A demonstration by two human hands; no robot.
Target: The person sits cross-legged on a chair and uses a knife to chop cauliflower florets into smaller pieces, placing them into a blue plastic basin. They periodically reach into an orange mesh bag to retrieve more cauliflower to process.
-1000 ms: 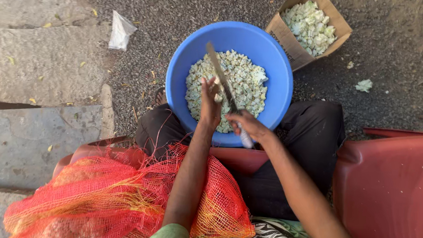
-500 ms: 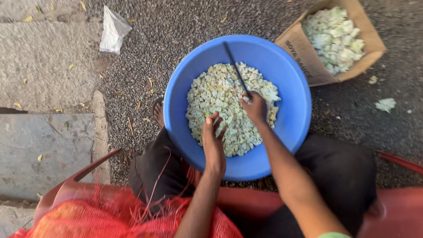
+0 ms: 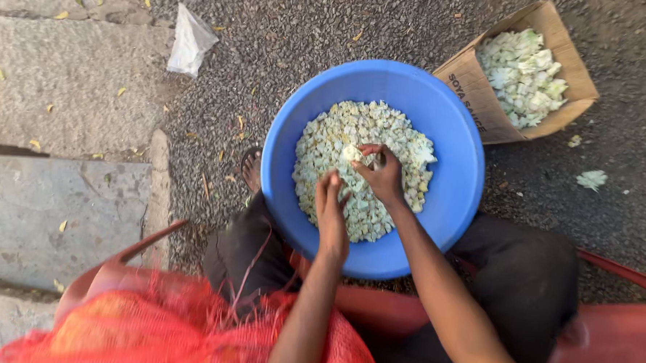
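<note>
While both hands are kept over the pile, a quick count can be made: one blue basin (image 3: 453, 202), one cardboard box (image 3: 479, 94), one red mesh sack (image 3: 185, 335), one crumpled white bag (image 3: 190, 41) and one sandalled foot (image 3: 251, 167) poking out at the basin's left rim. The basin is heaped with chopped pale vegetable pieces (image 3: 324, 152), and a second, smaller lot of chunks (image 3: 524, 70) is packed into the box just beside its upper right rim. The left hand (image 3: 332, 211) is laid on the pile with fingers straight and loosely together, nothing visibly gripped. The right hand (image 3: 383, 175) is curled shut around something small, with one pale piece (image 3: 352, 154) touching its fingertips; a knife can't be made out here, so what's gripped can't be told. Open gravel is left above the basin, and stone slabs (image 3: 58, 97) to the left. The near side is crowded by the sack, dark trousers (image 3: 529, 285) and red plastic edges (image 3: 613, 347).
</note>
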